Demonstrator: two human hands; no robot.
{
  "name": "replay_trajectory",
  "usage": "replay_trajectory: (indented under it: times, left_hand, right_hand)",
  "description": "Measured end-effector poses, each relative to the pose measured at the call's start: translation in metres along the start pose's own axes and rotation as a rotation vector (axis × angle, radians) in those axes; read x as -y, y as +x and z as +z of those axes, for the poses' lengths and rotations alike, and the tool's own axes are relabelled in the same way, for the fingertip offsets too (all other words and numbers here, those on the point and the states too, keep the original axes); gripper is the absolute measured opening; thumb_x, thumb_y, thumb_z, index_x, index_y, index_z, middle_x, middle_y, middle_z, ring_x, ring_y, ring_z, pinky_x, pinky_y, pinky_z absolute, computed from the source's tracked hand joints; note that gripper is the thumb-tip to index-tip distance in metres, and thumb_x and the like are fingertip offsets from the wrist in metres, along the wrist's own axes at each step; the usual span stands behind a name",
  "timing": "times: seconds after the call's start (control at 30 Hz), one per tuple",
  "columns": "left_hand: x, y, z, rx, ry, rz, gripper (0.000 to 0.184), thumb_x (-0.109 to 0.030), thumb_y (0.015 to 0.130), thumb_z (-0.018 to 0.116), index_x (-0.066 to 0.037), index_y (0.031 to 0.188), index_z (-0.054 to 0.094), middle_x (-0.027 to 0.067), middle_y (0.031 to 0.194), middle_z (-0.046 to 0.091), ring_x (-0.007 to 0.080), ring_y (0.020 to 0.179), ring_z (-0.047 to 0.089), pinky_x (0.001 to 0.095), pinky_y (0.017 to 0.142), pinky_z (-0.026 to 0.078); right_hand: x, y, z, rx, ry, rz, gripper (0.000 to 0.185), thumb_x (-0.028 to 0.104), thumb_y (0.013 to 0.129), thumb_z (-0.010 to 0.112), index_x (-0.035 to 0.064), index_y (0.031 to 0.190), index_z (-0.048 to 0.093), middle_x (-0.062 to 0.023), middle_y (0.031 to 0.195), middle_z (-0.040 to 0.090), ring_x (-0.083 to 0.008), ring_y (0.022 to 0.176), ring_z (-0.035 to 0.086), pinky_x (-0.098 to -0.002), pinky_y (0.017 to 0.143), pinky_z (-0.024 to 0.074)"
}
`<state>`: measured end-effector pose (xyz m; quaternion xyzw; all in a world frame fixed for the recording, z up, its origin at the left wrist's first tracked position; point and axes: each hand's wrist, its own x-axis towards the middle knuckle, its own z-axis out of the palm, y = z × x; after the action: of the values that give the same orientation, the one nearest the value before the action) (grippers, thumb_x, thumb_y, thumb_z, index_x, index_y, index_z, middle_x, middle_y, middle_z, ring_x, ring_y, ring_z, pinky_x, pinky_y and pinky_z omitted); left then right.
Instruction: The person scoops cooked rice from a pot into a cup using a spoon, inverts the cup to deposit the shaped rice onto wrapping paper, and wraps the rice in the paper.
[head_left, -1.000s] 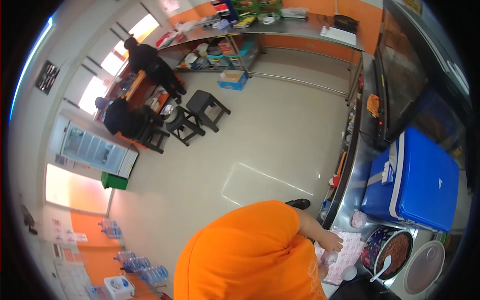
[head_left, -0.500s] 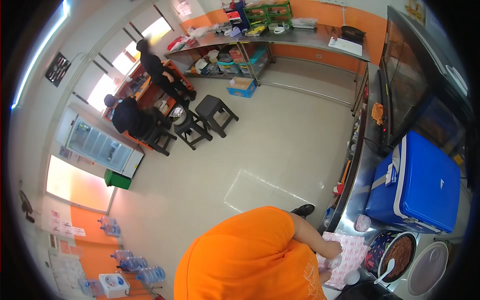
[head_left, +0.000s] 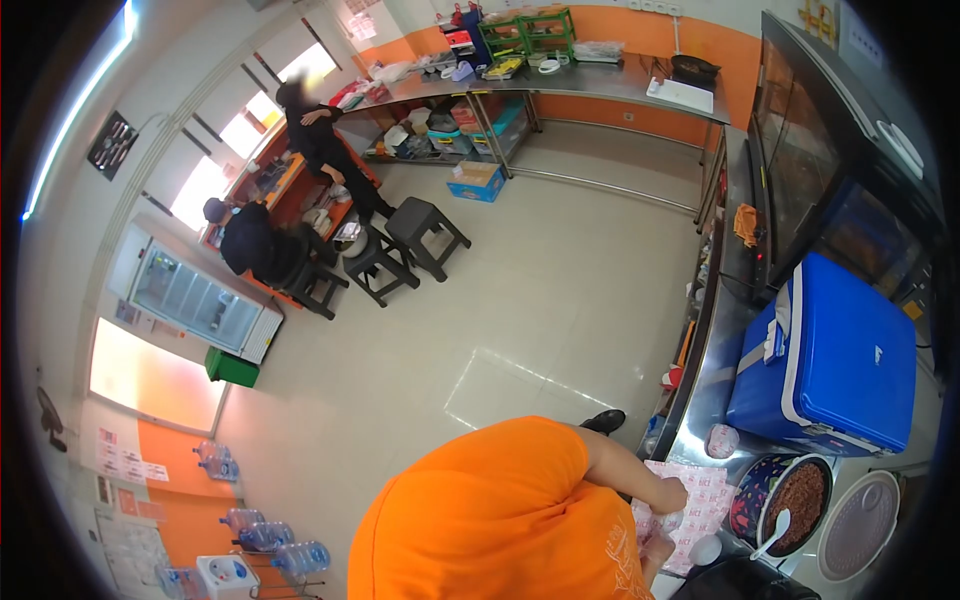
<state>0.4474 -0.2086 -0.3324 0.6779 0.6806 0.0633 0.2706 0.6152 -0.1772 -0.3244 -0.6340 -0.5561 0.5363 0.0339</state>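
My left hand (head_left: pixel 672 495) is over a sheet of pink-and-white printed wrapping paper (head_left: pixel 708 492), its fingers curled at a small pale item (head_left: pixel 669 520) whose kind I cannot make out. Just below, my right hand (head_left: pixel 656 549) is close to the same item, its fingers mostly hidden by the orange sleeve. By the lower edge of the paper is a small round white cup or bowl (head_left: pixel 705 549). A dark patterned pot (head_left: pixel 752 497) holds reddish-brown grainy food (head_left: pixel 800 502), with a white spoon (head_left: pixel 773 536) resting in it.
A round, see-through lid (head_left: pixel 858 526) lies beside the pot. Behind it stand a wrapped pink-and-white bundle (head_left: pixel 722 441) and a large blue cooler box (head_left: pixel 850 360) on the steel counter (head_left: pixel 700 415). Two people in black (head_left: pixel 318 140) are at the far left, near dark stools (head_left: pixel 425 228).
My right hand has come up closer to my left hand over the paper. The standing person across the room has raised an arm to the chest. The view has shifted slightly.
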Motion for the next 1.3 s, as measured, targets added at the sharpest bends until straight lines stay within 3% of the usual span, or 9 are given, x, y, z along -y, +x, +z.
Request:
replay_trajectory:
  times: [0.27, 0.37, 0.53, 0.67, 0.73, 0.83, 0.9, 1.0, 1.3]
  left_hand:
    - [-0.012, 0.000, -0.001, -0.013, -0.107, -0.083, 0.021, -0.018, 0.071, 0.079, -0.005, 0.088, 0.079, 0.0189, 0.101, 0.076, 0.0334, 0.099, 0.073, 0.0455, 0.084, 0.059]
    - [-0.014, -0.002, -0.002, -0.046, -0.124, -0.108, 0.024, -0.018, 0.069, 0.081, -0.005, 0.090, 0.079, 0.0183, 0.102, 0.076, 0.0327, 0.098, 0.073, 0.0444, 0.084, 0.059]
    - [-0.013, 0.000, 0.001, -0.074, -0.112, -0.107, 0.026, -0.017, 0.067, 0.084, -0.005, 0.090, 0.080, 0.0173, 0.098, 0.077, 0.0320, 0.093, 0.075, 0.0429, 0.081, 0.061]
    - [-0.014, -0.010, -0.021, 0.047, -0.158, -0.142, 0.026, -0.020, 0.073, 0.079, -0.007, 0.095, 0.079, 0.0192, 0.108, 0.074, 0.0339, 0.105, 0.071, 0.0449, 0.092, 0.057]
    - [-0.018, -0.012, -0.024, 0.085, -0.176, -0.152, 0.026, -0.020, 0.074, 0.079, -0.007, 0.097, 0.079, 0.0197, 0.108, 0.074, 0.0342, 0.106, 0.071, 0.0446, 0.092, 0.058]
    - [-0.021, -0.019, -0.023, -0.025, -0.244, -0.153, 0.029, -0.016, 0.072, 0.079, -0.004, 0.098, 0.079, 0.0206, 0.109, 0.075, 0.0342, 0.102, 0.074, 0.0444, 0.085, 0.061]
    - [-0.025, -0.027, -0.049, 0.034, -0.292, -0.239, 0.029, -0.016, 0.073, 0.078, -0.004, 0.100, 0.079, 0.0217, 0.112, 0.074, 0.0353, 0.105, 0.073, 0.0455, 0.086, 0.061]
    - [-0.033, -0.026, -0.044, 0.084, -0.316, -0.273, 0.030, -0.016, 0.078, 0.074, -0.001, 0.105, 0.077, 0.0252, 0.117, 0.071, 0.0396, 0.108, 0.071, 0.0481, 0.090, 0.059]
    - [-0.047, -0.007, -0.057, 0.148, -0.501, -0.615, 0.039, -0.024, 0.087, 0.066, 0.002, 0.113, 0.075, 0.0298, 0.125, 0.067, 0.0442, 0.113, 0.069, 0.0504, 0.095, 0.057]
  right_hand:
    - [0.027, -0.038, -0.013, 0.026, 0.206, 0.107, 0.020, 0.016, 0.085, 0.070, 0.0015, 0.073, 0.063, -0.0015, 0.066, 0.057, -0.0149, 0.060, 0.055, -0.0317, 0.053, 0.0423]
    - [-0.020, 0.015, -0.016, 0.114, 0.288, 0.215, 0.019, 0.017, 0.085, 0.072, 0.0040, 0.073, 0.063, -0.0021, 0.068, 0.058, -0.0155, 0.060, 0.054, -0.0317, 0.054, 0.0419]
    - [0.028, -0.031, -0.019, 0.113, 0.192, 0.099, 0.019, 0.015, 0.082, 0.074, 0.0037, 0.071, 0.063, -0.0023, 0.069, 0.058, -0.0146, 0.061, 0.054, -0.0313, 0.055, 0.0441]
    - [0.040, -0.039, -0.018, 0.141, 0.215, 0.147, 0.022, 0.013, 0.080, 0.075, 0.0037, 0.066, 0.061, -0.0031, 0.069, 0.058, -0.0139, 0.064, 0.054, -0.0302, 0.055, 0.0461]
    - [0.001, -0.012, -0.026, 0.242, 0.037, -0.106, 0.016, 0.014, 0.080, 0.075, 0.0024, 0.078, 0.065, -0.0047, 0.075, 0.061, -0.0157, 0.068, 0.057, -0.0329, 0.057, 0.0495]
    - [-0.058, 0.040, -0.009, 0.207, 0.158, -0.252, 0.043, 0.025, 0.081, 0.082, -0.0021, 0.110, 0.064, -0.0133, 0.094, 0.070, -0.0288, 0.081, 0.068, -0.0422, 0.069, 0.0572]
    - [-0.037, 0.015, -0.003, -0.192, -0.459, -0.432, 0.073, 0.038, 0.078, 0.087, -0.0052, 0.128, 0.056, -0.0219, 0.112, 0.073, -0.0402, 0.098, 0.072, -0.0461, 0.083, 0.0580]
    - [0.014, -0.009, -0.003, 0.048, -0.440, -0.283, 0.082, 0.046, 0.073, 0.090, -0.0094, 0.124, 0.057, -0.0278, 0.116, 0.072, -0.0437, 0.107, 0.070, -0.0456, 0.088, 0.0570]
    - [0.020, -0.010, 0.027, -0.132, -0.504, -0.246, 0.060, 0.038, 0.081, 0.083, -0.0075, 0.113, 0.061, -0.0275, 0.102, 0.074, -0.0439, 0.094, 0.073, -0.0482, 0.080, 0.0578]
